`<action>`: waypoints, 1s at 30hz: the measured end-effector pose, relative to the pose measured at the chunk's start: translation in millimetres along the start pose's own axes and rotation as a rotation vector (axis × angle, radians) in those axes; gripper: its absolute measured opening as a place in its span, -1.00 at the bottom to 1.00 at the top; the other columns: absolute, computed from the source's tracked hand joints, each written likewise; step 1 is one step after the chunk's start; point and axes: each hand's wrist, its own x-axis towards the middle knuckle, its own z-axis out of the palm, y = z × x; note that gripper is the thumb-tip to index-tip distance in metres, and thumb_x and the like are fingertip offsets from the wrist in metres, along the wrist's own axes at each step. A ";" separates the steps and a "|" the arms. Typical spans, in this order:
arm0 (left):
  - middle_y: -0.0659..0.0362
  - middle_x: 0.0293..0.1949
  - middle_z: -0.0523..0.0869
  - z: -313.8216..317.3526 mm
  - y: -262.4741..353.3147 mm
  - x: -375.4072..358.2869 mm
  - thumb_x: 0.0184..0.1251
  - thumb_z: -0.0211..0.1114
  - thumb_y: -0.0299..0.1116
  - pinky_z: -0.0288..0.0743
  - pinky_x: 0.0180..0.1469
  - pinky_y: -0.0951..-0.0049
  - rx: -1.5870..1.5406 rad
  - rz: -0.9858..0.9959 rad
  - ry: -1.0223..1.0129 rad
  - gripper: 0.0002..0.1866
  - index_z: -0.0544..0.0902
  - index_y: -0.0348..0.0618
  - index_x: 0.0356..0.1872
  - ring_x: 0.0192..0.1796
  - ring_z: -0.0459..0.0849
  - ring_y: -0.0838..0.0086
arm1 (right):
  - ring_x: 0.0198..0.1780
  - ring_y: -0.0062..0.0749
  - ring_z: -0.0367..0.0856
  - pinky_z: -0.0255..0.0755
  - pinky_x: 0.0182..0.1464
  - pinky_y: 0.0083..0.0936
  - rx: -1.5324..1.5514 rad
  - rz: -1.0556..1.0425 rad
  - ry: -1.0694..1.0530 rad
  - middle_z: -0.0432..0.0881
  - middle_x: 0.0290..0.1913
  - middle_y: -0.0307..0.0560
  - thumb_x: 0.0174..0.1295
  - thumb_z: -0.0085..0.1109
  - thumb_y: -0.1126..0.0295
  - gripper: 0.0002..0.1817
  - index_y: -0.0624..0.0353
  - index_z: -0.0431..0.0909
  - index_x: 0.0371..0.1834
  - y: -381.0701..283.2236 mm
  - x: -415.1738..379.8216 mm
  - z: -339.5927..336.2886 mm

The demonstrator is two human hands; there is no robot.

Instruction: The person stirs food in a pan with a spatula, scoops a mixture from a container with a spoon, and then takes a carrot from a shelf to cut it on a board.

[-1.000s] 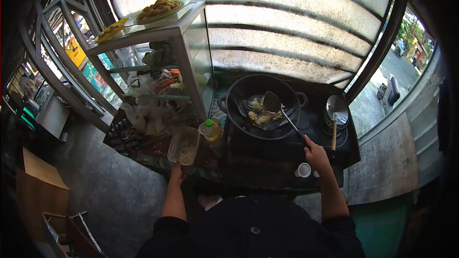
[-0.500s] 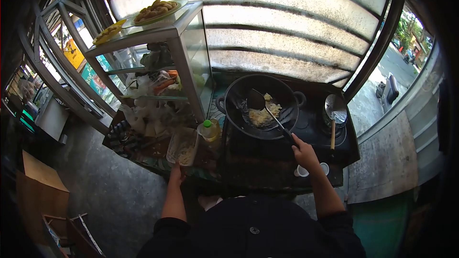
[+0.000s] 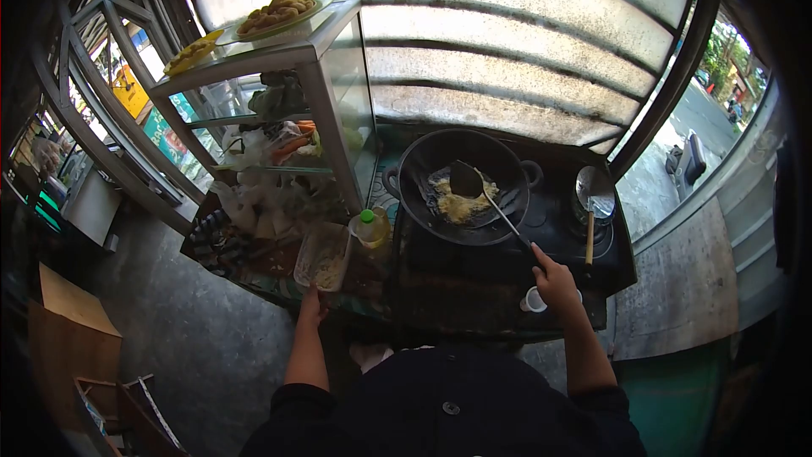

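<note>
Overhead, a person in a dark top stands at a street food cart. To the left of the cooking area is a glass case (image 3: 279, 118) with vegetables on its shelves and two plates of fried snacks (image 3: 275, 14) on top. Below it lie plastic bags, a clear tub (image 3: 322, 256) of pale food and a bottle (image 3: 372, 227) with a green cap, just beside the wok. To the right of the wok a ladle (image 3: 594, 203) rests on the second burner, and a small white cup (image 3: 534, 299) sits near the front edge, just beside the right hand.

The wok (image 3: 463, 186) sits on the stove at centre, holding yellow egg (image 3: 461, 203). The spatula (image 3: 486, 199) lies with its blade over the egg near the middle of the wok; its long axis runs diagonally, blade pointing up and left, handle coming down and right across the rim. The right hand (image 3: 556, 281) is closed round the handle's end. The left hand (image 3: 313, 309) rests at the cart's front edge below the tub; whether its fingers grip the edge cannot be told
</note>
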 end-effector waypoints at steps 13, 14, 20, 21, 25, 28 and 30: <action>0.32 -0.37 0.46 -0.8 -1.2 3.2 0.23 -0.03 0.28 0.34 -0.40 0.45 -0.010 -0.007 -0.006 -0.51 0.46 0.04 -0.31 -0.42 0.51 0.49 | -0.33 0.14 0.56 0.40 -0.22 -0.10 -0.002 0.036 0.013 0.59 -0.40 0.22 0.13 0.00 0.39 -0.47 -0.06 0.30 0.25 3.6 11.8 11.0; 0.32 -0.40 0.45 -0.4 -0.7 1.0 0.22 -0.02 0.28 0.32 -0.36 0.42 -0.020 0.000 -0.010 -0.51 0.46 0.04 -0.35 -0.40 0.50 0.48 | -0.31 0.15 0.55 0.39 -0.21 -0.10 0.050 0.002 0.020 0.58 -0.39 0.23 0.12 0.01 0.38 -0.47 -0.06 0.31 0.24 10.8 12.3 9.4; 0.33 -0.32 0.47 -4.2 -2.5 3.9 0.23 -0.05 0.28 0.34 -0.39 0.45 0.012 -0.008 -0.020 -0.51 0.45 0.05 -0.27 -0.40 0.52 0.49 | -0.22 0.17 0.53 0.37 -0.14 -0.09 -0.020 0.121 -0.053 0.57 -0.31 0.26 0.12 0.03 0.38 -0.48 -0.08 0.32 0.23 0.5 16.2 2.8; 0.33 -0.32 0.47 -3.9 -3.3 4.8 0.23 -0.05 0.28 0.34 -0.39 0.45 0.009 -0.007 -0.022 -0.51 0.45 0.05 -0.27 -0.40 0.52 0.49 | -0.22 0.18 0.52 0.37 -0.13 -0.09 -0.038 0.129 -0.034 0.57 -0.29 0.27 0.12 0.03 0.38 -0.48 -0.07 0.32 0.23 3.2 19.5 7.7; 0.33 -0.32 0.47 -5.7 -4.4 6.3 0.23 -0.05 0.28 0.34 -0.39 0.46 0.011 -0.007 -0.016 -0.51 0.46 0.06 -0.27 -0.40 0.52 0.50 | -0.30 0.07 0.58 0.40 -0.17 -0.29 0.031 0.019 0.019 0.59 -0.30 0.23 0.11 0.05 0.42 -0.46 0.10 0.30 0.23 37.2 31.6 26.9; 0.32 -0.32 0.47 -5.5 -3.9 6.6 0.23 -0.05 0.29 0.35 -0.40 0.47 0.021 -0.001 -0.017 -0.50 0.46 0.05 -0.26 -0.40 0.53 0.50 | -0.54 -0.31 0.51 0.41 -0.40 -0.43 0.193 -0.130 0.003 0.56 -0.45 -0.07 0.18 0.02 0.42 -0.48 0.15 0.27 0.26 48.4 36.5 26.2; 0.32 -0.33 0.47 -4.9 -3.5 6.1 0.23 -0.05 0.29 0.35 -0.41 0.47 0.029 0.004 -0.017 -0.49 0.46 0.05 -0.26 -0.40 0.53 0.50 | -0.61 -0.68 0.25 0.23 -0.61 -0.68 0.923 0.361 -0.414 0.33 -0.54 -0.34 0.26 -0.05 0.45 -0.52 0.15 0.24 0.28 41.0 36.6 6.2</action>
